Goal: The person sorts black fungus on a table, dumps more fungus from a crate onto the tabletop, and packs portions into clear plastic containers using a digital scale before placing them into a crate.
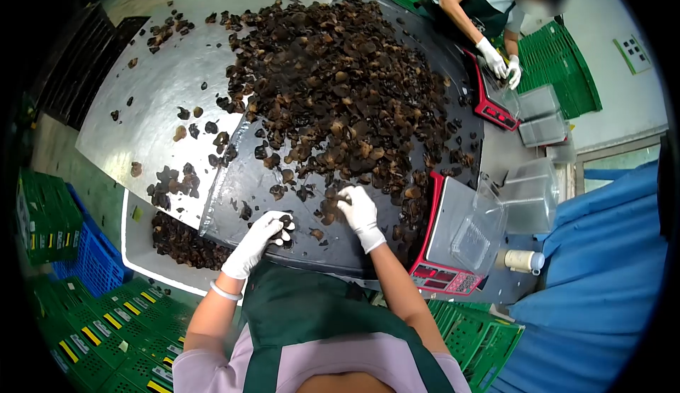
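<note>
much seems left: a big heap of dark pieces [333, 88] lies on the table [166, 85], with more in the white bin [139, 233]; the left hand [263, 236] curls round one piece [285, 221]; whether the right hand [360, 214] grips any, i cannot tell.

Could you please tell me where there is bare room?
Free: the shiny silver metal sheet between stray bits, left of the dark brown heap of curled pieces. Crowded: that heap, reaching the nearer red-framed scale.

Room leftward over the metal sheet [163, 74]; dark heap [333, 88] ahead, red scale [448, 216] at right.
</note>
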Demonstrator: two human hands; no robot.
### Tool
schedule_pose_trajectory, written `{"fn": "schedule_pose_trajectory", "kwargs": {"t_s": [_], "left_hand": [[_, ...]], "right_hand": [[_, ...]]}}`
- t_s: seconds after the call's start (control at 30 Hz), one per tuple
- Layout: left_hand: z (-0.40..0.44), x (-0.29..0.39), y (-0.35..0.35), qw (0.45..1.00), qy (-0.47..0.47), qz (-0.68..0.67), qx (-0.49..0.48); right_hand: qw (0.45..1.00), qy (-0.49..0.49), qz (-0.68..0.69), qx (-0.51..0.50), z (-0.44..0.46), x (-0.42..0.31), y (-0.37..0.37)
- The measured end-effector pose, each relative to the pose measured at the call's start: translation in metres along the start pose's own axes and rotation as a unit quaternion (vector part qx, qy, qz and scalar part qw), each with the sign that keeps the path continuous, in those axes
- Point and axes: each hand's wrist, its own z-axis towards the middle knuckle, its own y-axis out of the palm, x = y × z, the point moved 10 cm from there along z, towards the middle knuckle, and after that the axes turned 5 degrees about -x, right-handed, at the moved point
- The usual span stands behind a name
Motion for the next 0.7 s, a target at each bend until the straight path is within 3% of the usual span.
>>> {"fn": "schedule_pose_trajectory", "kwargs": {"t_s": [0.07, 0.1, 0.13, 0.23, 0.33, 0.4, 0.43, 0.47, 0.53, 0.6, 0.63, 0.7], "left_hand": [[-0.007, 0.003, -0.002, 0.998, -0.004, -0.064, 0.000], [-0.010, 0.004, -0.005, 0.997, 0.008, -0.081, 0.000], [-0.014, 0.005, -0.007, 0.995, 0.018, -0.098, 0.000], [-0.023, 0.007, -0.012, 0.993, 0.036, -0.114, 0.010], [-0.027, 0.024, 0.004, 0.992, 0.046, -0.112, 0.038], [-0.017, 0.029, 0.024, 0.997, 0.051, -0.027, 0.043], [-0.010, 0.039, 0.043, 0.989, 0.100, 0.099, 0.040], [-0.005, 0.048, 0.066, 0.963, 0.148, 0.223, 0.036], [-0.006, 0.065, 0.137, 0.910, 0.211, 0.337, -0.119], [-0.024, 0.071, 0.166, 0.767, 0.353, 0.532, -0.055], [-0.020, 0.058, 0.174, 0.748, 0.300, 0.588, -0.073], [-0.028, 0.060, 0.184, 0.724, 0.358, 0.586, -0.073]], "right_hand": [[0.988, -0.075, 0.133, -0.015, -0.008, -0.006, 0.004], [0.961, 0.024, 0.256, -0.104, -0.013, 0.005, 0.010], [0.901, 0.127, 0.369, -0.190, -0.028, 0.010, 0.014], [0.721, 0.121, 0.652, -0.201, -0.063, 0.016, 0.004], [0.627, 0.068, 0.741, -0.229, -0.089, -0.002, -0.003], [0.608, 0.089, 0.748, -0.251, -0.104, -0.011, 0.013], [0.605, 0.106, 0.745, -0.262, -0.108, -0.021, 0.021], [0.601, 0.122, 0.742, -0.273, -0.112, -0.032, 0.029], [0.533, 0.192, 0.796, -0.212, -0.116, -0.035, 0.051], [0.495, 0.202, 0.836, -0.125, -0.117, -0.022, 0.053], [0.552, 0.209, 0.802, -0.092, -0.115, -0.016, 0.040], [0.441, 0.110, 0.889, -0.064, -0.112, -0.001, 0.014]]}}
